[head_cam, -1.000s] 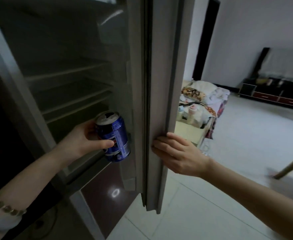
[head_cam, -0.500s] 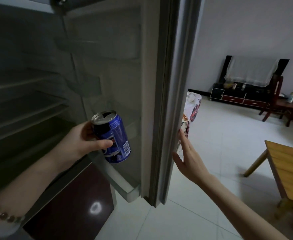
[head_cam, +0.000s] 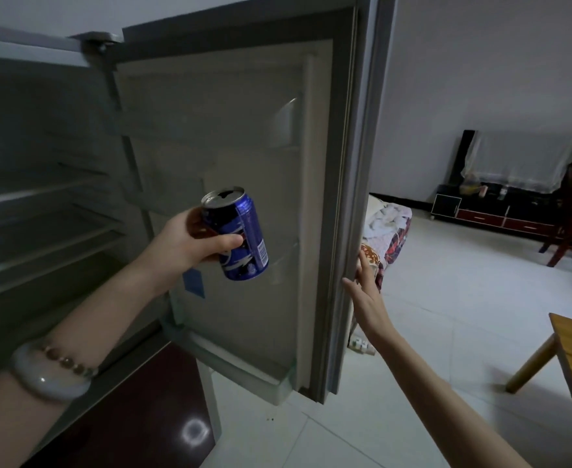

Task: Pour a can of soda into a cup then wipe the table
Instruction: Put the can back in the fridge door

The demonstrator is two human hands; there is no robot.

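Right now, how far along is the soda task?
Done: the soda can is off the fridge shelves, held in the left hand. In hand: the right hand touches the edge of the open fridge door. Left: pouring and wiping; no cup shows yet.

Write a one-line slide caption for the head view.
Left hand holds a blue soda can; right hand touches the edge of the open fridge door.

Wrist, left: a thick, smooth bangle [head_cam: 49, 376], milky pale and glossy, catches a spot of light.
Beside it: a bead bracelet [head_cam: 70, 361] of small round brownish beads, touching the bangle on the hand's side.
Arms: the left forearm [head_cam: 108, 319] and right forearm [head_cam: 423, 376] run bare to the frame's edge.
Hands: the left hand [head_cam: 183, 244] and right hand [head_cam: 367, 298] are bare.
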